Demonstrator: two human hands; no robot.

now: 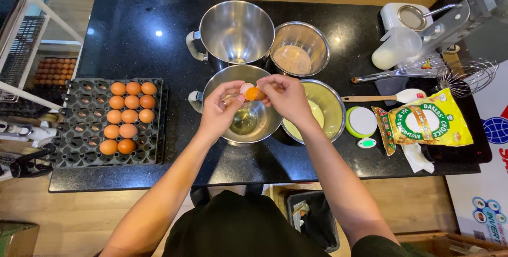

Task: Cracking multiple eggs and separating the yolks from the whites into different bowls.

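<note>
My left hand (219, 110) and my right hand (286, 95) hold the two halves of a cracked egg over a steel bowl (266, 127). An orange yolk (255, 94) sits in the half-shell at my right fingertips. A strand of clear egg white hangs down into the bowl, where a pool of white (243, 121) lies. The left hand pinches the other shell half (246, 87) just beside it.
A black egg tray (79, 125) with several brown eggs lies at the left. Behind stand a large empty steel bowl (236, 30) and a bowl of beige mix (299, 51). A bowl of yellow liquid (323, 110), a timer, a spatula, a whisk, a jug and a yellow flour bag (426, 122) are at the right.
</note>
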